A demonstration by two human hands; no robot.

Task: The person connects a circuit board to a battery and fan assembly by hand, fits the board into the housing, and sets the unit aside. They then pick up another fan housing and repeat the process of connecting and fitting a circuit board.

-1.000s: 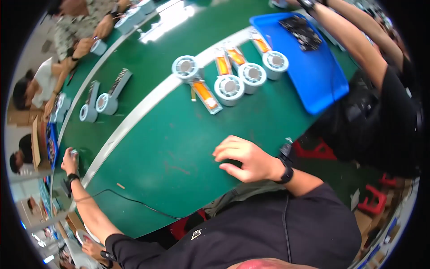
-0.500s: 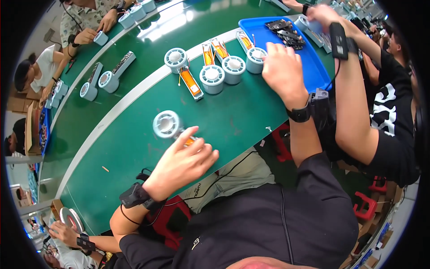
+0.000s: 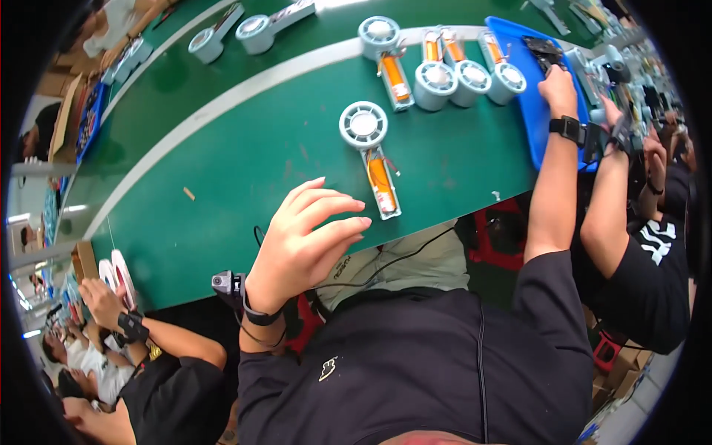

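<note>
- On the green bench [image 3: 245,170], directly before the person, one fan unit [image 3: 363,124] lies with its round head away from the body and its open handle toward it. This position appears to keep the orange cell [image 3: 383,189] and loose wires accessible.
- Left hand [image 3: 302,231]: fingers spread apart, nothing held. It hangs just beside the handle's end, apparently without contact, so the unit rests on the bench alone.
- Right hand [image 3: 558,90]: arm extended to the blue tray [image 3: 540,122], fingertips at the black parts [image 3: 541,49]. Whether the fingers are clamped on a part cannot be told; the hand hides the contact.
- Beyond the unit, four similar units [image 3: 435,80] stand near the pale strip [image 3: 326,55]. Three point their handles away; the leftmost points its handle toward the person. The grouping probably leaves the near surface free for handling.
- Across the strip, two further units [image 3: 256,33] lie well apart from the group.
- At the right, a co-worker's hand [image 3: 612,119] is near the tray's outer side and narrows the room there.
- Along the near edge, a dark cable [image 3: 371,282] crosses the person's lap and could snag.
- Below the bench, a red stool [image 3: 493,241] occupies the floor.
</note>
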